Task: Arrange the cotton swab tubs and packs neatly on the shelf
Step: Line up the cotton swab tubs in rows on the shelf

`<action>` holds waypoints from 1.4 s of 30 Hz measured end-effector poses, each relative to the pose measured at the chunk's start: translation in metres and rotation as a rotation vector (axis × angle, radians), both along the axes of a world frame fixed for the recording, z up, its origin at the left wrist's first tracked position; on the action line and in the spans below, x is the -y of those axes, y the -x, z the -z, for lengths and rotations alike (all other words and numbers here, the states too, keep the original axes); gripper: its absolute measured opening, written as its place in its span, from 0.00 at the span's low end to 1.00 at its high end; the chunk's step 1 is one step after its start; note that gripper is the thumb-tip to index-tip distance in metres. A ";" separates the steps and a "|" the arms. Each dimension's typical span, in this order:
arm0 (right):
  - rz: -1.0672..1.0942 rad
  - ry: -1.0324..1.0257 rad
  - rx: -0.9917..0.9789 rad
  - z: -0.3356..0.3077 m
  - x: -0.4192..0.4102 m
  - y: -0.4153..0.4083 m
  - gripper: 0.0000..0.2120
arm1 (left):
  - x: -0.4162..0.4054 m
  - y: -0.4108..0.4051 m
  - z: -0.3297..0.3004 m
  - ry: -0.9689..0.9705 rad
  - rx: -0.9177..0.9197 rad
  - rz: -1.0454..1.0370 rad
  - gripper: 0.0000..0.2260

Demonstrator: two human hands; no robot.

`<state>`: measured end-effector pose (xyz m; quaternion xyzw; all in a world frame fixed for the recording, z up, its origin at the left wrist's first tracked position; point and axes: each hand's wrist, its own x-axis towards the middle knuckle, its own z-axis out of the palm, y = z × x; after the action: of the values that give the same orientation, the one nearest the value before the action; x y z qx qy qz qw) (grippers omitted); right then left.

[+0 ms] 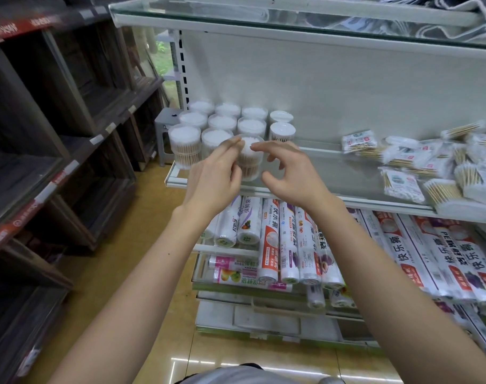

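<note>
Between both hands' fingertips [237, 141] (front row): a swab tub [248, 157].

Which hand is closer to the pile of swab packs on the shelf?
Right. The right hand hovers mid-shelf, with bare glass between it and the swab packs. The left hand is farther away, at the tubs.

Clear glossy plastic tubs [186, 146] of wooden-stemmed, white cotton-tipped swabs; shelf [333, 173] of smooth reflective glass on white painted metal; packs [402, 184] in crinkled shiny film; rolls [269, 239] in glossy printed plastic; dark matt wooden racks [56, 112]; polished floor [158, 217]
</note>
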<state>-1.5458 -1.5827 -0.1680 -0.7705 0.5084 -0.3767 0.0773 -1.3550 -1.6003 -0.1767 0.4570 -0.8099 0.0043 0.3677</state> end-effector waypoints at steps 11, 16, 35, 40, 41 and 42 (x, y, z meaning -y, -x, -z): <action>-0.008 -0.118 -0.001 -0.001 0.003 0.003 0.24 | 0.006 0.008 -0.012 -0.062 0.063 0.012 0.17; 0.036 -0.112 0.088 0.003 0.006 0.009 0.24 | 0.008 0.012 -0.019 -0.080 0.058 -0.011 0.15; 0.541 -0.120 0.213 -0.012 -0.043 0.126 0.16 | 0.008 0.145 -0.045 -0.300 0.079 0.399 0.18; 0.683 -0.111 0.193 -0.026 -0.072 0.185 0.15 | -0.002 0.209 -0.051 -0.331 0.136 0.527 0.20; 0.715 -0.100 0.208 -0.029 -0.077 0.198 0.15 | -0.003 0.222 -0.052 -0.315 0.139 0.563 0.20; 0.746 -0.082 0.221 -0.031 -0.083 0.210 0.14 | -0.004 0.234 -0.054 -0.301 0.136 0.598 0.20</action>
<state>-1.7556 -1.5002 -0.1367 -0.4839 0.7568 -0.4391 0.0199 -1.5890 -1.5963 -0.1225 0.2470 -0.9223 -0.1927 0.2263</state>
